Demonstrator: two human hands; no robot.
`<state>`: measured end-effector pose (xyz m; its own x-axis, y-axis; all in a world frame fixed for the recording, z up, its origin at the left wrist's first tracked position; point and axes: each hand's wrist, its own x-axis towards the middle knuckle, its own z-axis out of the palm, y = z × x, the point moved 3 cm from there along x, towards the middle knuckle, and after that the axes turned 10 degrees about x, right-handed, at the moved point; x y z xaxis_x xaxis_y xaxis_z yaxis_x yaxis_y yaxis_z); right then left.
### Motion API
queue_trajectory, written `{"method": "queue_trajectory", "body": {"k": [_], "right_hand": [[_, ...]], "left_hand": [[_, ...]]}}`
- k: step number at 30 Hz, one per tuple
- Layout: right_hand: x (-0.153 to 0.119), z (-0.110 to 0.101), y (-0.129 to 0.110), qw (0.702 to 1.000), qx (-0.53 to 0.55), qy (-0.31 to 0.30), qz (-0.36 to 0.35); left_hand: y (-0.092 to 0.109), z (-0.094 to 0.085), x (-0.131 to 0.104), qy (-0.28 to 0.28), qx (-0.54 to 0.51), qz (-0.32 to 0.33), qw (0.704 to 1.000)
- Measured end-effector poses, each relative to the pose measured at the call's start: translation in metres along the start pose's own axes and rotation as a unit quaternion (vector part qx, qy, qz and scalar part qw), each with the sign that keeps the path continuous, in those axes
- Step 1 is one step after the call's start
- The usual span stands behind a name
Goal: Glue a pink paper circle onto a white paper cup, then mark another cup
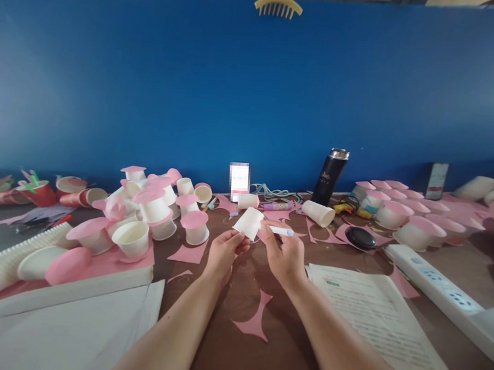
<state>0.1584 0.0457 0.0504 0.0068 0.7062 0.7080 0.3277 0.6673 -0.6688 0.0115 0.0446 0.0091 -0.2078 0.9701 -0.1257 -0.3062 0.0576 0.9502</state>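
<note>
A small white piece of paper [249,222] is held up over the middle of the brown table. My left hand [225,255] pinches its lower edge between thumb and fingers. At the paper's right side is my right hand [282,253], its fingers closed around a white pen-like marker [281,231] with a pale blue end. The fingertips of that hand touch or nearly touch the paper. Beyond the paper a small white cup [248,201] lies on its side, with a purple tube [278,206] to its right.
White cups with pink paper tops [194,221] crowd the left and far right. Also there are a black bottle [331,175], a tipped cup [318,213], a printed booklet [372,318], a power strip [444,294] and pink scraps [256,318].
</note>
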Motion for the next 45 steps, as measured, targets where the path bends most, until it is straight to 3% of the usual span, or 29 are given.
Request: {"method": "queue_trajectory", "body": {"k": [4, 15, 26, 31, 38, 45], "right_hand": [[0.001, -0.005, -0.001, 0.998, 0.008, 0.057, 0.008], [0.0, 0.002, -0.001, 1.0, 0.001, 0.005, -0.008], [0.002, 0.0, 0.0, 1.0, -0.013, 0.02, 0.0], [0.0, 0.003, -0.003, 1.0, -0.011, -0.014, 0.002], [0.001, 0.0, -0.002, 0.999, -0.03, 0.025, 0.006], [0.001, 0.003, 0.001, 1.0, -0.005, 0.006, -0.004]], "left_hand": [[-0.001, -0.001, 0.001, 0.014, 0.024, 0.01, 1.0], [-0.003, 0.001, 0.0, -0.001, 0.101, 0.031, 0.994], [-0.001, -0.001, -0.001, -0.016, 0.241, 0.112, 0.964], [0.003, -0.001, -0.002, -0.002, 0.267, 0.122, 0.956], [0.007, -0.001, -0.005, -0.003, 0.296, 0.13, 0.946], [0.008, 0.001, -0.006, -0.004, 0.318, 0.152, 0.936]]}}
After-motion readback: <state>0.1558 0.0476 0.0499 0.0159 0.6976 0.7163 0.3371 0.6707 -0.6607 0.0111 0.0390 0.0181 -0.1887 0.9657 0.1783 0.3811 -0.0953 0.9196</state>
